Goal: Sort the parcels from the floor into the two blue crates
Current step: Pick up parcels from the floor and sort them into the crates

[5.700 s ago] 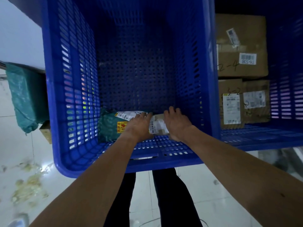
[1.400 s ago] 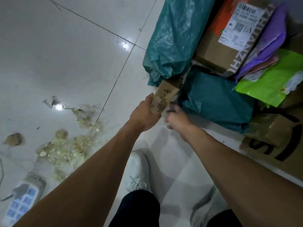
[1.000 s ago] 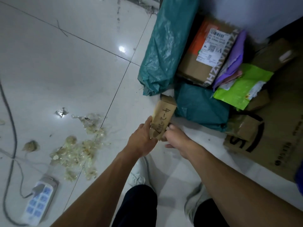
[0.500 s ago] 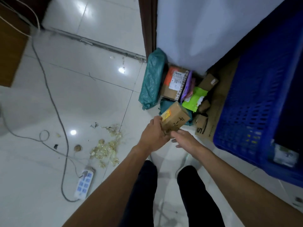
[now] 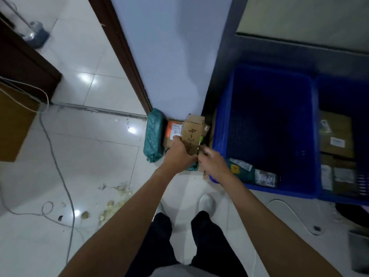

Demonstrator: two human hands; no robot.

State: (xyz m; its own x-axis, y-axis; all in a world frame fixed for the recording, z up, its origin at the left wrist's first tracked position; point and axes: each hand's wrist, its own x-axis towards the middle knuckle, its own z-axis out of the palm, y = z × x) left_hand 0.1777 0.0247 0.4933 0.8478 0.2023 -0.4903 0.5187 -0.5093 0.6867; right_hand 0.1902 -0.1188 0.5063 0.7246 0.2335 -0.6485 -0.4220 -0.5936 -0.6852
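My left hand [image 5: 180, 154] grips a small brown cardboard parcel [image 5: 192, 134] with handwritten numbers, held upright above the floor pile. My right hand [image 5: 212, 160] is at the parcel's lower right edge, its fingers blurred. Behind the parcel lie a long teal bag [image 5: 153, 134] and an orange-labelled box [image 5: 173, 132] against the wall. To the right stands a blue crate [image 5: 221, 136] holding a teal parcel [image 5: 242, 170] and a small labelled one [image 5: 265, 177]. A second blue crate [image 5: 327, 196] at the far right holds brown boxes [image 5: 335, 134].
A white wall corner and dark door frame [image 5: 121, 50] rise behind the pile. Grey cables [image 5: 58, 166] and plastic scraps [image 5: 111, 204] lie on the white tiles at left. My legs and a white shoe [image 5: 206, 202] stand below the hands.
I lifted the brown parcel off the floor pile and stood up. The view rose and turned right, bringing both blue crates into sight.
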